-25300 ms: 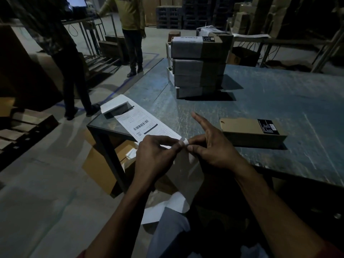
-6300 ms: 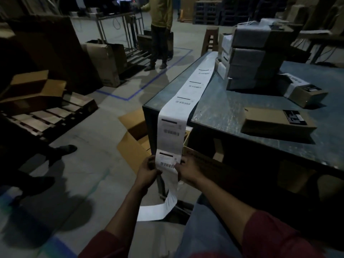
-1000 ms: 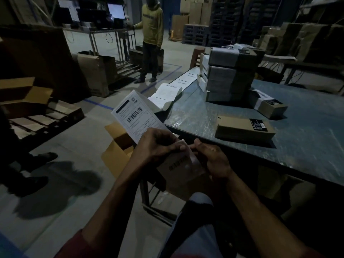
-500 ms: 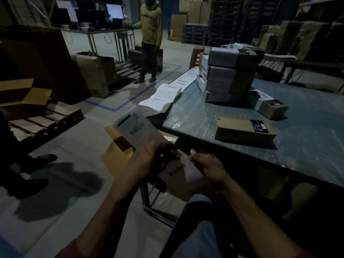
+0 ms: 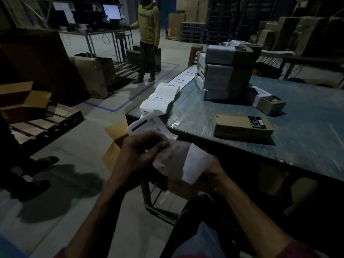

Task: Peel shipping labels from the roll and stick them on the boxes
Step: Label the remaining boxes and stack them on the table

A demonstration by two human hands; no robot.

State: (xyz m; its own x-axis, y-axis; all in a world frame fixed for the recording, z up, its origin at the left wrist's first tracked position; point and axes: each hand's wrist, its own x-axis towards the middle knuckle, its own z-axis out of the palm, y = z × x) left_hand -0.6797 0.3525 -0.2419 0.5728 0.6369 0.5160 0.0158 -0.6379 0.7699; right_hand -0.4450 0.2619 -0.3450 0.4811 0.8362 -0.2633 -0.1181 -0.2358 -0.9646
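Note:
My left hand (image 5: 141,155) grips the white label strip (image 5: 147,123) just off the table's near-left corner. My right hand (image 5: 214,174) holds a label (image 5: 191,164) that is partly pulled off the strip, its pale back turned up; the fingers are hidden behind the paper. The strip runs back in loose folds (image 5: 160,97) over the table's left edge. A flat brown box (image 5: 242,127) with a black sticker lies on the table near me. Further back stand a stack of boxes (image 5: 227,71) and a small box (image 5: 268,99) bearing a white label.
The grey table (image 5: 307,142) stretches right and back. An open carton (image 5: 115,138) sits on the floor under its corner. A person in a yellow top (image 5: 149,38) stands at the back; someone's shoes (image 5: 37,164) and pallets (image 5: 42,123) are at left.
My right hand has drawn down and to the right, pulling the label further off the strip. The strip in my left hand has sunk lower and folded.

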